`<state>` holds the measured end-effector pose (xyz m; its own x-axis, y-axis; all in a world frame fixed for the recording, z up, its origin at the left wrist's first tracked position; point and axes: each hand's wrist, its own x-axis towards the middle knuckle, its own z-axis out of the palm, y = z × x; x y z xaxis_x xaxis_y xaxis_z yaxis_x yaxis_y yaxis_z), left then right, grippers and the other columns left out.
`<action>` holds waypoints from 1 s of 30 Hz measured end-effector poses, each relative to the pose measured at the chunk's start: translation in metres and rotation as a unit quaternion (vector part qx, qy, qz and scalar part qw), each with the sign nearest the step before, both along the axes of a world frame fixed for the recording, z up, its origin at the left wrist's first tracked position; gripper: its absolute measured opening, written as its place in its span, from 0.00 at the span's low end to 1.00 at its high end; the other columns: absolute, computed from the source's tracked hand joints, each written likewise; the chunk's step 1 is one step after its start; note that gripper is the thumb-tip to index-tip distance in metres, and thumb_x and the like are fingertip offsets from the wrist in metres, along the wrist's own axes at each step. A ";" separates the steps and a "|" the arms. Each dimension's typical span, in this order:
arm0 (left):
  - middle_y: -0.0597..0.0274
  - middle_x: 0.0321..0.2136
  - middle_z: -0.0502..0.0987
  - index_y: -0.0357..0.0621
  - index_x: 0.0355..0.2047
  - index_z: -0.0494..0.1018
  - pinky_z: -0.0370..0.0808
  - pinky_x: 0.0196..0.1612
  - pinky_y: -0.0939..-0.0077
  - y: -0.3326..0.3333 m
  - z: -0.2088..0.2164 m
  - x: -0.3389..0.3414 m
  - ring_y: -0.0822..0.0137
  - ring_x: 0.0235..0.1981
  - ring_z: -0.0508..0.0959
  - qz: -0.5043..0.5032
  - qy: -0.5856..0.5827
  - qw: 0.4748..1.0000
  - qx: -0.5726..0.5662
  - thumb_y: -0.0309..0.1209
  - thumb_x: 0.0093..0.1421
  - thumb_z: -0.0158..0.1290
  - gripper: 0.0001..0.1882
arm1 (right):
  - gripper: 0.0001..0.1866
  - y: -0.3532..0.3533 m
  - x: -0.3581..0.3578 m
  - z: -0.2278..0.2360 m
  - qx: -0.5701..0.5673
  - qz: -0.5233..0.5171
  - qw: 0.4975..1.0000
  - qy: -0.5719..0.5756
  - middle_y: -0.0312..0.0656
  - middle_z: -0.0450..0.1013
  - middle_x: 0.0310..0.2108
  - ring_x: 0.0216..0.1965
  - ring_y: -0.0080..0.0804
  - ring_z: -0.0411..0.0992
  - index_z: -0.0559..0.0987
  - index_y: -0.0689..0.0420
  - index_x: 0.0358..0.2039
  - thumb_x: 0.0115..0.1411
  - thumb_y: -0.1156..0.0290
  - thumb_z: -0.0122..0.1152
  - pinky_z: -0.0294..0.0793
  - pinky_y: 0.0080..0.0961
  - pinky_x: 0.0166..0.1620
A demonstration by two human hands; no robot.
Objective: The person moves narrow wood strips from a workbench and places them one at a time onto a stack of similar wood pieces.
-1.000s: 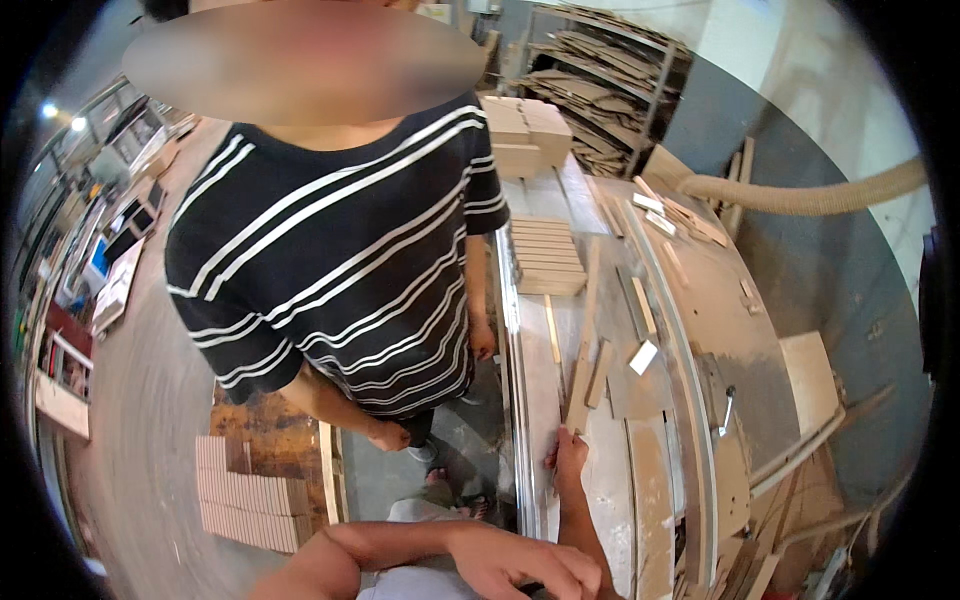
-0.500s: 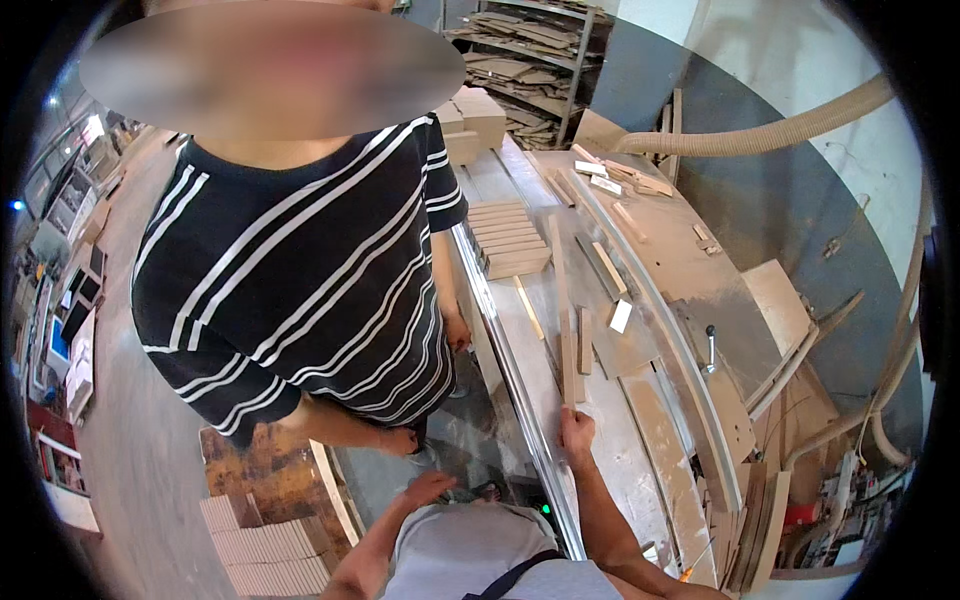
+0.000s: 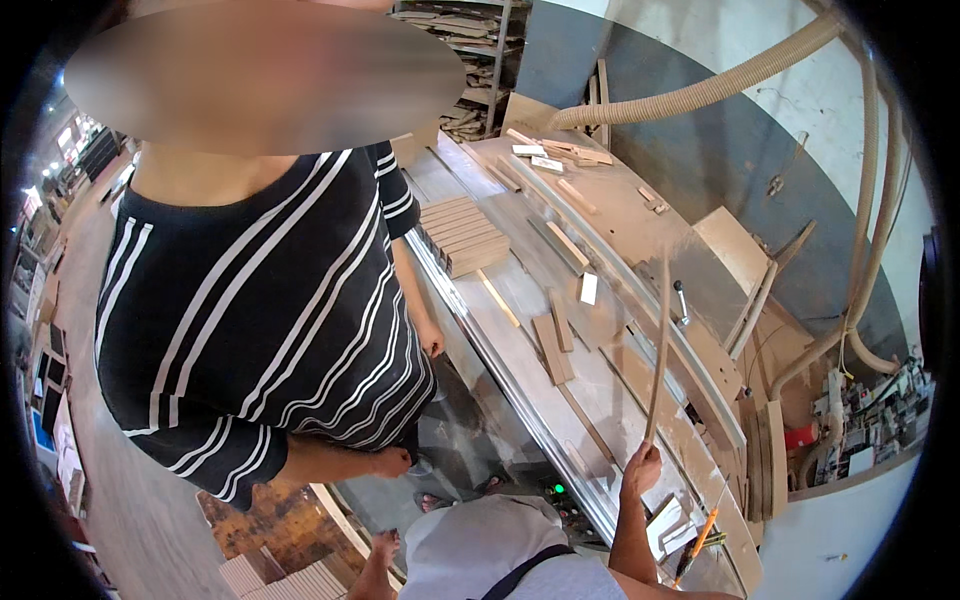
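The right hand (image 3: 641,468) has a firm grip on a thin wooden strip (image 3: 658,345), raised over the desk (image 3: 520,300); I cannot tell the left hand's (image 3: 383,548) grip.

Woodworking workshop. Long metal machine table (image 3: 520,375) strewn with wooden offcuts (image 3: 552,348) and a stack of cut boards (image 3: 462,234); ribbed dust-extraction hoses (image 3: 700,92) along the wall; shelving (image 3: 470,60) loaded with timber pieces at the far end; further stacked panels (image 3: 290,582) on the floor.
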<state>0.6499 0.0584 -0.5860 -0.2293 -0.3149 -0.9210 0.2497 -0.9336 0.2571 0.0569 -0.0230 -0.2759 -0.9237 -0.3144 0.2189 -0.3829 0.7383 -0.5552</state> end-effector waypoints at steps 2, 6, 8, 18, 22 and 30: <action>0.70 0.27 0.76 0.53 0.32 0.73 0.65 0.28 0.69 -0.039 0.003 -0.028 0.69 0.25 0.74 -0.018 -0.149 0.988 -0.032 0.45 0.60 0.52 0.12 | 0.23 0.012 -0.002 -0.003 0.013 -0.051 0.999 0.006 0.53 0.78 0.28 0.32 0.54 0.76 0.80 0.62 0.38 0.63 0.51 0.53 0.72 0.46 0.35; 0.69 0.25 0.75 0.50 0.29 0.73 0.63 0.23 0.74 -0.113 0.075 -0.076 0.73 0.23 0.72 -0.035 -0.187 0.968 -0.165 0.42 0.58 0.53 0.10 | 0.27 0.025 0.004 -0.002 0.019 -0.077 0.996 0.027 0.55 0.78 0.36 0.38 0.54 0.76 0.76 0.63 0.50 0.63 0.51 0.54 0.72 0.45 0.43; 0.69 0.25 0.74 0.49 0.30 0.73 0.62 0.23 0.76 -0.144 0.081 -0.088 0.74 0.23 0.71 -0.057 -0.176 0.955 -0.230 0.40 0.58 0.53 0.09 | 0.27 0.030 0.003 -0.001 0.047 -0.096 0.993 0.060 0.57 0.77 0.38 0.40 0.54 0.76 0.75 0.63 0.51 0.63 0.51 0.54 0.72 0.45 0.43; 0.68 0.29 0.74 0.55 0.36 0.71 0.63 0.32 0.69 -0.125 0.067 -0.066 0.71 0.28 0.73 -0.087 -0.194 0.975 -0.071 0.43 0.57 0.52 0.10 | 0.22 -0.008 -0.017 -0.021 0.182 -0.135 0.974 0.015 0.50 0.66 0.51 0.53 0.52 0.65 0.73 0.53 0.51 0.59 0.58 0.56 0.67 0.58 0.47; 0.73 0.22 0.69 0.55 0.31 0.70 0.61 0.25 0.71 -0.091 0.033 -0.001 0.74 0.21 0.69 -0.016 -0.030 0.998 -0.050 0.41 0.59 0.51 0.07 | 0.24 -0.077 -0.020 -0.028 0.065 -0.022 0.977 0.202 0.54 0.68 0.49 0.51 0.55 0.67 0.74 0.56 0.51 0.55 0.62 0.63 0.68 0.52 0.50; 0.74 0.25 0.70 0.61 0.35 0.68 0.61 0.26 0.73 -0.114 0.074 -0.030 0.76 0.25 0.69 -0.015 -0.106 0.987 -0.123 0.46 0.62 0.48 0.08 | 0.19 -0.279 0.014 0.002 -0.001 0.299 0.953 0.045 0.54 0.74 0.37 0.41 0.53 0.73 0.79 0.61 0.38 0.53 0.59 0.65 0.72 0.45 0.45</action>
<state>0.6194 -0.0551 -0.5125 -0.0530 -0.5300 -0.8463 0.1391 -0.8432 0.5194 0.0708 -0.3019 -0.2742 -0.5575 -0.7779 0.2899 -0.7807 0.3726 -0.5017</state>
